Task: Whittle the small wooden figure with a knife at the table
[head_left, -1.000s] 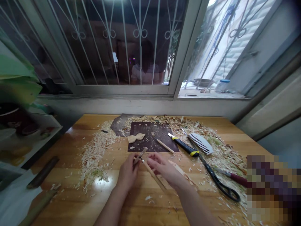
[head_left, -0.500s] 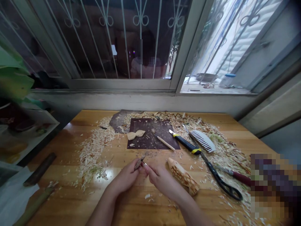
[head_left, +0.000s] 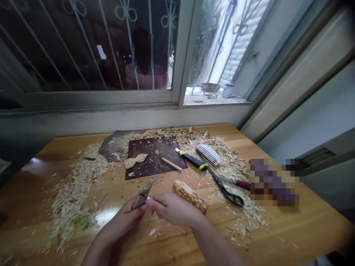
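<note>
My left hand [head_left: 123,220] is closed around a small dark piece of wood [head_left: 142,193], held upright just above the wooden table [head_left: 277,229]. My right hand [head_left: 172,210] is pinched on a thin tool; only its small metal tip [head_left: 148,198] shows, touching the base of the wood piece. The two hands meet fingertip to fingertip. A pale carved wooden block [head_left: 190,195] lies on the table right beside my right hand.
Behind the hands lies a dark mat [head_left: 163,147] with a bow-shaped wood piece [head_left: 135,161] and a thin stick [head_left: 172,164]. To the right are a utility knife [head_left: 192,159], a white comb [head_left: 208,154], scissors [head_left: 225,187] and a red-handled tool [head_left: 240,183]. Wood shavings [head_left: 73,188] cover the table.
The view has swung to the right. My hands have drawn closer together, and the tool's long handle, visible a second ago, is now hidden in my right hand. The carved block has come into sight.
</note>
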The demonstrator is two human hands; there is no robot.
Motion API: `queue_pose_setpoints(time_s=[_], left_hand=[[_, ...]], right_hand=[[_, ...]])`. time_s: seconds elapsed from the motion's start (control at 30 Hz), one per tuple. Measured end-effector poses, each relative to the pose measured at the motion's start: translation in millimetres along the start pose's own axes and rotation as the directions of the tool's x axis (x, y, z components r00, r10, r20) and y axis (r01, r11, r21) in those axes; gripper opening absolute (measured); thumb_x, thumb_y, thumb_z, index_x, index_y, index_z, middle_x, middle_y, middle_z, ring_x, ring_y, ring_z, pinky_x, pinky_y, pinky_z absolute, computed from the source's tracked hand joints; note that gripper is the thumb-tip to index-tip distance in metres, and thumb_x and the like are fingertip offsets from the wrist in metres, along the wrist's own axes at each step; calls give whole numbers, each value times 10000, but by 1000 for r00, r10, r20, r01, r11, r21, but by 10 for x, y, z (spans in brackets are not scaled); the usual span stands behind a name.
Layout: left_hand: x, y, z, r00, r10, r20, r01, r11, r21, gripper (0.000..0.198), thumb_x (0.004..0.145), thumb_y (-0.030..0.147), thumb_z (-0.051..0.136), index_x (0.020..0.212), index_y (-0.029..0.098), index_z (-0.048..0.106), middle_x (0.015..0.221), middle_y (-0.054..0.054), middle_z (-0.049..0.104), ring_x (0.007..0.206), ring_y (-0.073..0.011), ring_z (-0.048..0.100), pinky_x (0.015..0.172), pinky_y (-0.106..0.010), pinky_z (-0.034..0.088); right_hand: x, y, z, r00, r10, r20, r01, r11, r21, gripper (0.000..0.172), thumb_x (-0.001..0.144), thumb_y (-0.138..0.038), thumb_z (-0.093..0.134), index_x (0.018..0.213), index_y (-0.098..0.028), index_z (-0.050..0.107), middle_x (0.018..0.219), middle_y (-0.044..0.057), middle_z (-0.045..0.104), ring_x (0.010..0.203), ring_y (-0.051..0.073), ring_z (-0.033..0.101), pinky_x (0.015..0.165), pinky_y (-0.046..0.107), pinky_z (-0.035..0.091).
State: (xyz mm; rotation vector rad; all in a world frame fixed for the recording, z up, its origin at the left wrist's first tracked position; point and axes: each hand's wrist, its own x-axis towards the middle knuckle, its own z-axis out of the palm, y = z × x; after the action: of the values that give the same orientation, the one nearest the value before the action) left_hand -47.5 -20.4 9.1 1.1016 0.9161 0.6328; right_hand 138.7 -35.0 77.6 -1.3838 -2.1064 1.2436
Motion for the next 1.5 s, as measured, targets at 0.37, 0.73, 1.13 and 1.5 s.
queue_pose_setpoints(time_s=[0.37,0.73,1.13,1.5], left_hand=[[104,-157,3,993,-79,-89,67,989,-128,370,629,459,679,742,165,483,528,76,344,441,-38,227,412,-183,162],[93,14,94,994,-61,-89,44,981,-187,380,606,430,704,710,169,448,513,82,360,421,-29,242,415,-190,147],[-72,274,194,988,-135,76,153,928,-338,290,613,309,675,675,166,431,499,87,308,409,-21,213,414,-180,121],[23,269,326,977,-174,-121,119,924,-364,294,608,247,609,631,194,321,465,114,248,378,-12,185,406,-182,124]], right_hand=[[33,28,142,988,11,-155,-31,992,-124,398,912,-381,291,790,-184,614,685,13,619,641,122,528,533,212,289],[60,-66,255,974,59,-221,-70,997,-39,344,915,-327,305,763,-176,574,725,25,632,663,128,536,561,223,299],[27,-73,104,992,-16,-125,17,1000,8,355,910,-352,322,657,-174,495,618,-27,526,590,98,460,517,210,267],[162,-44,330,948,124,-292,-189,961,-204,310,901,-320,330,769,-163,562,716,63,624,636,159,528,546,242,293]])
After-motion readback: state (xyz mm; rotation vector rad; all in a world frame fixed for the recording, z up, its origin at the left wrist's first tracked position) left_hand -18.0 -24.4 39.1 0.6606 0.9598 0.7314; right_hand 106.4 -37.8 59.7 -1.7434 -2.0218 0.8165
